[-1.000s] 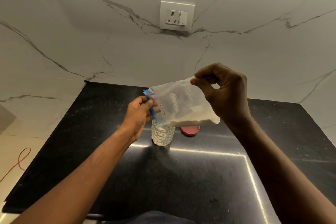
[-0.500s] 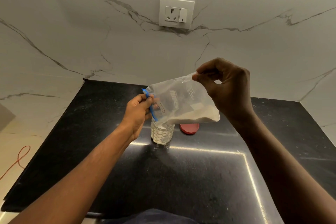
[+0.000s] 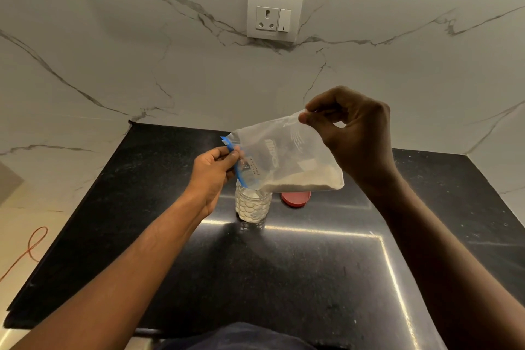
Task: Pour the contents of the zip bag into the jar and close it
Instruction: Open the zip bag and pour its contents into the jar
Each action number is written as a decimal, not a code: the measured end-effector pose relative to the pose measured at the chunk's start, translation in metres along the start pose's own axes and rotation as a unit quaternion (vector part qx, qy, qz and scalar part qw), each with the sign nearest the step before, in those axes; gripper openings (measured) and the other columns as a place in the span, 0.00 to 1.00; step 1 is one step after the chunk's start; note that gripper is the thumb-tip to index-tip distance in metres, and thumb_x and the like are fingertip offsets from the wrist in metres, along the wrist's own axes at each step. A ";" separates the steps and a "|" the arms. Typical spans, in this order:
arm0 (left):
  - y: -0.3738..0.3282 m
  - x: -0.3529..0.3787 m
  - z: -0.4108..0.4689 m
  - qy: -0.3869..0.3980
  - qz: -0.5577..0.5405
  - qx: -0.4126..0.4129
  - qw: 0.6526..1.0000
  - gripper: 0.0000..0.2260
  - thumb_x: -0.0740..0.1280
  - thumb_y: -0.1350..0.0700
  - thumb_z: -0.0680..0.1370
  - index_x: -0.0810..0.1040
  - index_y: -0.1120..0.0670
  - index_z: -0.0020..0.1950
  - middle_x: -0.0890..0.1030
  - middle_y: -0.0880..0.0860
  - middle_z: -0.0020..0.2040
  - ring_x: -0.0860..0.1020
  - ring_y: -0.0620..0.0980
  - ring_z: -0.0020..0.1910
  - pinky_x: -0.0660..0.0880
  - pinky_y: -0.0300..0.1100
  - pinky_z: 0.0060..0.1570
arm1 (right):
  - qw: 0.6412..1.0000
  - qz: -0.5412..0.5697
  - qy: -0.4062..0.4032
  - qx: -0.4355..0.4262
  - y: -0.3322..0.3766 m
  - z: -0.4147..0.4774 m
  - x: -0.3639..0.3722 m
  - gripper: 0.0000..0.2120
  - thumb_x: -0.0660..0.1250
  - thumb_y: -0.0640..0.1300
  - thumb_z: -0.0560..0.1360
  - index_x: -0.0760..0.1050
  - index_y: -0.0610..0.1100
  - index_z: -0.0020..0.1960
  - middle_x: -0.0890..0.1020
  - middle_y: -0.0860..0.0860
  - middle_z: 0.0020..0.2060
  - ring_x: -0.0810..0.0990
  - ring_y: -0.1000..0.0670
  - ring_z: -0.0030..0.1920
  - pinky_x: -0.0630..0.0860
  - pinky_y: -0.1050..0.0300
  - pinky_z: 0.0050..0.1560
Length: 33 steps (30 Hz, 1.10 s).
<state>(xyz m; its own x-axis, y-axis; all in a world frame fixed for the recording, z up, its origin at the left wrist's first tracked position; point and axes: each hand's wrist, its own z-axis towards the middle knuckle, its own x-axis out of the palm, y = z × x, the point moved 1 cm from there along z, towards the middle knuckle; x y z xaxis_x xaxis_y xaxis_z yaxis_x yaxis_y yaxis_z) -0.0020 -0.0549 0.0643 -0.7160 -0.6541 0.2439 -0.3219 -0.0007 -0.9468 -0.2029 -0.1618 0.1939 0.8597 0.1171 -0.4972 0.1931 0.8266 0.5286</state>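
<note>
A clear zip bag (image 3: 284, 156) with a blue zip strip hangs tilted over a small clear glass jar (image 3: 252, 205) on the black counter. My left hand (image 3: 214, 172) pinches the bag's blue zip edge just above the jar's mouth. My right hand (image 3: 352, 136) holds the bag's raised bottom corner between thumb and fingers. White grains lie along the bag's low edge, and white grains fill much of the jar. The bag's open corner dips into the jar's mouth. A red lid (image 3: 296, 198) lies flat on the counter just right of the jar.
The black stone counter (image 3: 284, 278) meets a white marble wall with a socket and switch plate (image 3: 274, 16). An orange cable (image 3: 31, 247) lies on the floor at the left. The counter's front edge runs close to my body.
My right hand has lifted the bag's bottom corner a little higher, tilting the bag more steeply. The white level in the jar has risen.
</note>
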 end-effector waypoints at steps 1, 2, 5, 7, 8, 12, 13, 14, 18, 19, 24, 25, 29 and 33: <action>0.001 0.000 0.000 -0.001 0.000 -0.001 1.000 0.07 0.67 0.61 0.83 0.83 0.52 0.56 0.86 0.53 0.55 0.85 0.50 0.55 0.84 0.42 0.54 | 1.000 0.000 0.000 -0.002 0.000 0.000 0.000 0.05 0.80 0.38 0.74 0.85 0.40 0.47 0.86 0.51 0.40 0.85 0.55 0.40 0.81 0.68 0.45; 0.001 -0.001 -0.001 -0.002 -0.001 -0.003 1.000 0.07 0.67 0.62 0.83 0.83 0.52 0.56 0.86 0.53 0.54 0.85 0.49 0.55 0.84 0.42 0.53 | 1.000 0.000 0.003 -0.004 0.001 -0.001 0.001 0.05 0.80 0.37 0.73 0.85 0.39 0.47 0.86 0.51 0.40 0.85 0.55 0.40 0.81 0.67 0.45; 0.002 -0.002 -0.001 0.001 -0.015 -0.006 1.000 0.07 0.68 0.62 0.83 0.83 0.53 0.56 0.87 0.52 0.53 0.86 0.49 0.54 0.85 0.41 0.50 | 1.000 0.003 0.000 -0.008 0.001 0.000 0.001 0.05 0.80 0.37 0.73 0.85 0.39 0.47 0.86 0.51 0.40 0.85 0.54 0.40 0.82 0.66 0.45; 0.002 -0.002 0.000 0.005 -0.023 -0.008 1.000 0.07 0.68 0.63 0.82 0.84 0.54 0.56 0.87 0.52 0.54 0.86 0.49 0.54 0.85 0.41 0.50 | 1.000 -0.001 0.001 -0.014 0.001 0.000 0.001 0.05 0.80 0.37 0.73 0.85 0.39 0.47 0.86 0.50 0.40 0.85 0.54 0.40 0.80 0.69 0.45; 0.002 -0.002 0.000 0.005 -0.026 -0.009 1.000 0.07 0.68 0.63 0.82 0.84 0.54 0.57 0.87 0.53 0.54 0.87 0.48 0.53 0.85 0.41 0.49 | 1.000 -0.005 0.005 -0.017 0.002 0.000 0.001 0.05 0.80 0.37 0.73 0.85 0.39 0.47 0.86 0.50 0.40 0.85 0.54 0.40 0.80 0.71 0.45; 0.004 -0.004 0.002 0.008 -0.039 -0.010 0.999 0.07 0.68 0.63 0.82 0.84 0.55 0.56 0.88 0.52 0.52 0.87 0.48 0.52 0.85 0.41 0.49 | 0.999 -0.014 0.004 -0.038 0.003 0.000 0.003 0.04 0.79 0.36 0.74 0.85 0.38 0.46 0.86 0.48 0.40 0.84 0.54 0.39 0.78 0.72 0.45; 0.005 -0.004 0.002 0.009 -0.040 -0.013 0.999 0.07 0.69 0.63 0.82 0.84 0.55 0.56 0.89 0.52 0.52 0.87 0.48 0.52 0.85 0.41 0.49 | 0.999 -0.017 0.005 -0.040 0.003 0.001 0.003 0.04 0.79 0.36 0.74 0.85 0.38 0.46 0.86 0.48 0.40 0.84 0.53 0.40 0.79 0.72 0.45; 0.005 -0.005 0.003 0.009 -0.043 -0.015 0.999 0.07 0.69 0.63 0.81 0.85 0.55 0.56 0.89 0.52 0.51 0.88 0.48 0.51 0.85 0.41 0.49 | 0.999 -0.016 0.004 -0.040 0.003 0.001 0.003 0.04 0.79 0.36 0.74 0.84 0.38 0.46 0.86 0.48 0.40 0.84 0.53 0.40 0.79 0.71 0.45; 0.008 -0.007 0.003 0.011 -0.041 -0.019 0.999 0.08 0.70 0.63 0.81 0.85 0.56 0.58 0.89 0.52 0.51 0.88 0.48 0.52 0.85 0.41 0.49 | 0.999 -0.016 0.002 -0.041 0.000 -0.001 0.003 0.04 0.79 0.36 0.74 0.85 0.38 0.46 0.86 0.49 0.40 0.84 0.54 0.39 0.79 0.71 0.45; 0.009 -0.008 0.003 0.010 -0.041 -0.020 0.999 0.08 0.69 0.63 0.81 0.85 0.56 0.58 0.89 0.52 0.52 0.88 0.48 0.52 0.85 0.41 0.48 | 0.999 -0.016 0.005 -0.041 -0.001 -0.001 0.002 0.04 0.79 0.36 0.74 0.85 0.39 0.46 0.86 0.49 0.40 0.84 0.54 0.39 0.78 0.72 0.45; 0.010 -0.010 0.003 0.014 -0.044 -0.026 0.999 0.08 0.69 0.63 0.81 0.84 0.56 0.59 0.89 0.52 0.52 0.88 0.48 0.52 0.85 0.41 0.48 | 0.999 -0.018 0.012 -0.039 -0.001 0.006 0.005 0.05 0.79 0.36 0.73 0.85 0.38 0.46 0.87 0.47 0.41 0.85 0.52 0.40 0.81 0.69 0.45; 0.010 -0.010 0.003 0.015 -0.045 -0.028 0.999 0.08 0.69 0.63 0.81 0.84 0.56 0.59 0.89 0.52 0.52 0.88 0.48 0.52 0.85 0.41 0.48 | 0.999 -0.015 0.013 -0.038 -0.001 0.009 0.005 0.05 0.79 0.36 0.73 0.85 0.38 0.47 0.87 0.47 0.41 0.86 0.51 0.40 0.81 0.67 0.45; 0.010 -0.012 0.002 0.013 -0.047 -0.028 0.998 0.08 0.70 0.63 0.81 0.84 0.57 0.58 0.89 0.53 0.51 0.88 0.48 0.51 0.84 0.39 0.45 | 0.999 -0.011 0.027 -0.047 0.000 0.015 0.008 0.05 0.79 0.35 0.73 0.85 0.38 0.46 0.87 0.47 0.40 0.85 0.52 0.39 0.82 0.65 0.44; 0.011 -0.016 0.001 0.008 -0.056 -0.030 0.998 0.08 0.70 0.64 0.81 0.84 0.57 0.58 0.89 0.53 0.51 0.88 0.49 0.51 0.84 0.39 0.45 | 0.999 -0.006 0.029 -0.040 -0.001 0.015 0.009 0.05 0.80 0.36 0.73 0.85 0.38 0.46 0.87 0.47 0.40 0.85 0.53 0.39 0.80 0.69 0.44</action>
<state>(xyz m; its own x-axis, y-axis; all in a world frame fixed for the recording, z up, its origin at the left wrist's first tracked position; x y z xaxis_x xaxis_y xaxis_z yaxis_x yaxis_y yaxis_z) 0.0070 -0.0454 0.0498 -0.6832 -0.6403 0.3510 -0.4361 -0.0278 -0.8995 -0.1881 -0.1702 0.1994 0.8288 0.1364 -0.5427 0.1627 0.8691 0.4671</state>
